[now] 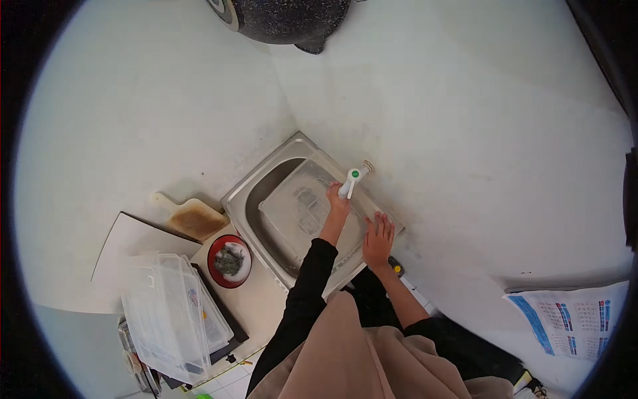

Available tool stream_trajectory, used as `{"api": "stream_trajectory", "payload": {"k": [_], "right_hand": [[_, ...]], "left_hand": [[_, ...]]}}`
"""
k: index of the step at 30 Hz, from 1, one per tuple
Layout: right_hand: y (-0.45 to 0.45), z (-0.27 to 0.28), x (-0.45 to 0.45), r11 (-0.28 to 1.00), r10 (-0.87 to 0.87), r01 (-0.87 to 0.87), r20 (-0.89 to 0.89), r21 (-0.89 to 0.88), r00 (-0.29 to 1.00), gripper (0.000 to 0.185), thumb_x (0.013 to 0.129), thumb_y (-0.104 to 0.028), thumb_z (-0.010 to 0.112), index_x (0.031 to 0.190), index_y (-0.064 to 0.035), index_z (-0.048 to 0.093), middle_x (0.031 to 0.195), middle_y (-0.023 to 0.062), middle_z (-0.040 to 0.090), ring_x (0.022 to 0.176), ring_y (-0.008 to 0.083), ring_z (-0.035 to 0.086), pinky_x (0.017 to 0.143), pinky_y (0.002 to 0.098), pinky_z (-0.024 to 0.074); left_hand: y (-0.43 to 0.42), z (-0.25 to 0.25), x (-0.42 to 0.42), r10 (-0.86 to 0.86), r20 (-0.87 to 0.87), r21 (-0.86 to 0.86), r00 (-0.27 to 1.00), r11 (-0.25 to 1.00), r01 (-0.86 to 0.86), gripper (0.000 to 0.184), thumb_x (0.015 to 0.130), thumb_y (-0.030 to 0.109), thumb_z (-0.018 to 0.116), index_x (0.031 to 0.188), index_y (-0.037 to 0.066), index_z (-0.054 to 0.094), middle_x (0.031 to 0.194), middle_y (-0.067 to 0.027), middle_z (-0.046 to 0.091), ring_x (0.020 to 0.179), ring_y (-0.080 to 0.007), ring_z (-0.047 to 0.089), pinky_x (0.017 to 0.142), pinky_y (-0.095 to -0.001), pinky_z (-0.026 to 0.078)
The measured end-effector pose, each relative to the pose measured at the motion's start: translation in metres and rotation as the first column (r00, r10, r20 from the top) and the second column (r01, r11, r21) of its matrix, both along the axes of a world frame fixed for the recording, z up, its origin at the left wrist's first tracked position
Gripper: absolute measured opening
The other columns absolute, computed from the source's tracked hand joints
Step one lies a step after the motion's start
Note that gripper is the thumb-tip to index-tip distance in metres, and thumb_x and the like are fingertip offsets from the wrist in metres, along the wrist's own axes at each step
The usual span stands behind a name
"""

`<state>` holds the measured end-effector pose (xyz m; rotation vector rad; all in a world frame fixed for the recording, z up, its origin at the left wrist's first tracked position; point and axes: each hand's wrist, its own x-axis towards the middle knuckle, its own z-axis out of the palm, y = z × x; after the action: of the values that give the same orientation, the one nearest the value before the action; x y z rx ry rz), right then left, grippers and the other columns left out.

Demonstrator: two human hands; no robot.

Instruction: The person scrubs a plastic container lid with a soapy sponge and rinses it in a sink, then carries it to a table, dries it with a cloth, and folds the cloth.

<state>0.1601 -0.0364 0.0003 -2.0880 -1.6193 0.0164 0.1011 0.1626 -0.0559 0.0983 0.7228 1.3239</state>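
Note:
A translucent plastic lid or shallow container point(286, 203) lies tilted across the steel sink point(266, 164). My left hand point(337, 198) is at its upper right part, just under the white tap point(353, 181); its fingers are partly hidden by the tap, and what they grip cannot be made out. My right hand point(379, 241) rests with fingers spread at the right edge of the container, near the sink's right rim. The tap has a green dot on top and comes out of the wall.
Left of the sink are a red bowl point(212, 261) with a scouring pad and suds, a stained cutting board point(193, 218) and stacked clear plastic containers point(159, 312). A calendar point(571, 319) hangs at the right. A dark speckled object point(292, 20) is at the top.

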Motion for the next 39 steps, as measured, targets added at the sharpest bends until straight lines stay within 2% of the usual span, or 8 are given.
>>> {"api": "stream_trajectory", "payload": {"k": [4,7,10,16,23,25,33,39], "right_hand": [[-0.001,0.0,0.0,1.0,0.003,-0.003,-0.011,-0.001,1.0,0.047,0.083,-0.016,0.048,0.129,-0.0144,0.043,0.143,0.0113,0.028,0.136,0.0285,0.017,0.109,0.049,0.0087],[-0.001,0.002,0.001,1.0,0.004,-0.004,0.001,-0.007,1.0,0.048,0.082,-0.016,0.048,0.13,-0.0144,0.042,0.143,0.0117,0.028,0.136,0.0286,0.017,0.109,0.0492,0.0092],[0.0,0.001,0.0,1.0,0.007,-0.007,0.01,-0.012,1.0,0.048,0.082,-0.015,0.049,0.13,-0.014,0.042,0.142,0.0125,0.028,0.136,0.0291,0.017,0.109,0.0497,0.01],[0.0,0.0,0.001,1.0,-0.001,0.001,-0.004,-0.011,1.0,0.048,0.081,-0.015,0.049,0.128,-0.013,0.043,0.142,0.0131,0.028,0.135,0.03,0.018,0.108,0.0508,0.0096],[-0.001,0.003,0.0,1.0,0.01,-0.01,-0.004,-0.014,1.0,0.049,0.081,-0.016,0.049,0.129,-0.0129,0.042,0.143,0.013,0.026,0.135,0.0299,0.017,0.108,0.0509,0.0083],[-0.001,0.002,0.0,1.0,0.009,-0.009,-0.002,-0.009,1.0,0.049,0.081,-0.016,0.049,0.129,-0.0129,0.042,0.143,0.013,0.026,0.135,0.0299,0.017,0.108,0.0513,0.0082],[-0.001,0.001,0.0,1.0,0.01,-0.01,0.01,-0.024,1.0,0.05,0.081,-0.017,0.049,0.13,-0.0128,0.041,0.144,0.0128,0.025,0.136,0.0306,0.016,0.107,0.0533,0.0087],[-0.001,0.003,0.0,1.0,0.008,-0.008,0.014,0.002,1.0,0.049,0.08,-0.017,0.049,0.129,-0.0133,0.042,0.144,0.0129,0.025,0.135,0.031,0.017,0.107,0.0538,0.0094]], "left_hand": [[0.0,0.034,0.004,0.022,0.027,-0.199,0.999,0.98,-0.016,0.024,0.092,0.038,0.041,0.08,0.018,0.046,0.056,0.0016,0.045,0.039,-0.0127,0.04,0.033,-0.0245,0.031],[-0.008,0.034,-0.004,-0.137,-0.128,-0.002,0.982,0.99,0.138,0.023,0.092,0.036,0.039,0.081,0.018,0.046,0.049,0.0017,0.037,0.038,-0.0126,0.036,0.038,-0.0237,0.033],[-0.017,0.037,-0.006,-0.153,0.101,0.033,0.983,0.988,0.15,0.022,0.092,0.033,0.039,0.081,0.017,0.048,0.047,0.0026,0.033,0.038,-0.0115,0.033,0.04,-0.0231,0.035],[-0.023,0.045,-0.006,-0.122,-0.133,-0.123,0.984,0.987,0.106,0.019,0.092,0.028,0.043,0.086,0.012,0.051,0.051,0.0024,0.036,0.04,-0.0104,0.036,0.037,-0.0234,0.035],[-0.028,0.031,-0.018,-0.194,-0.786,0.07,0.587,0.915,0.397,0.009,0.086,0.01,0.048,0.094,0.006,0.051,0.07,-0.0014,0.05,0.048,-0.0095,0.045,0.037,-0.022,0.035],[-0.03,0.029,-0.018,-0.061,-0.784,0.182,0.617,0.929,0.323,0.009,0.087,0.014,0.05,0.092,0.007,0.052,0.065,0.0009,0.047,0.044,-0.0076,0.039,0.036,-0.0223,0.034],[-0.027,0.03,-0.024,-0.44,-0.492,0.14,0.751,0.812,0.567,0.037,0.083,-0.002,0.048,0.119,0.003,0.041,0.079,-0.0045,0.053,0.061,-0.0141,0.055,0.054,-0.0278,0.052],[-0.032,0.058,-0.024,-0.316,-0.541,0.22,0.779,0.841,0.494,0.019,0.086,0.0,0.047,0.105,0.002,0.053,0.082,-0.004,0.057,0.063,-0.0125,0.055,0.057,-0.0265,0.052]]}}
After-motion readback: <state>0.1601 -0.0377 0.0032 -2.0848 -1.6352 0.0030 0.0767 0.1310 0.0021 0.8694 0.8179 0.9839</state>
